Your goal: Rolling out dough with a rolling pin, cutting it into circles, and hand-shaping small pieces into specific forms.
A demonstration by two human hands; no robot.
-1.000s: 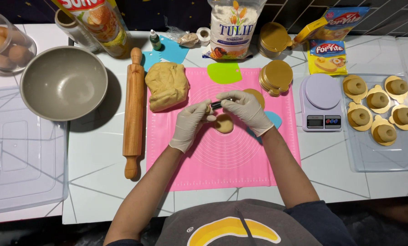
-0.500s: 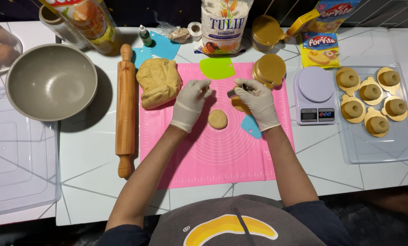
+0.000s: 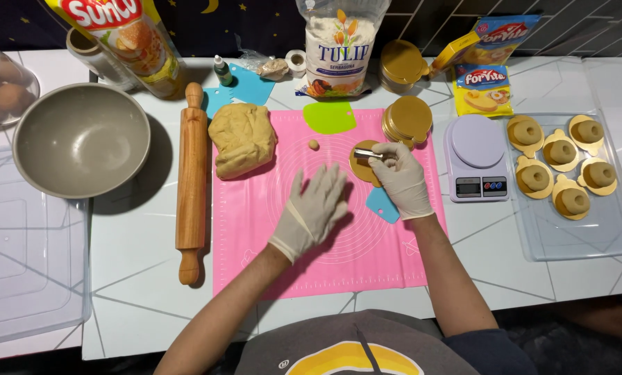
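Our left hand [image 3: 316, 208] lies flat, fingers spread, pressing on the pink mat [image 3: 255, 243]; any dough beneath is hidden. Right hand [image 3: 398, 173] pinches a small metal tool [image 3: 366, 153] over a gold disc [image 3: 362, 161]. Risk: the dough could stick to the glove.

There is one view only, from the head, looking almost straight down from above the torso. It faces the wall beyond the bench [image 3: 151, 305], close enough that the pink mat [image 3: 255, 243] fills the middle and both forearms reach up from the bottom edge.
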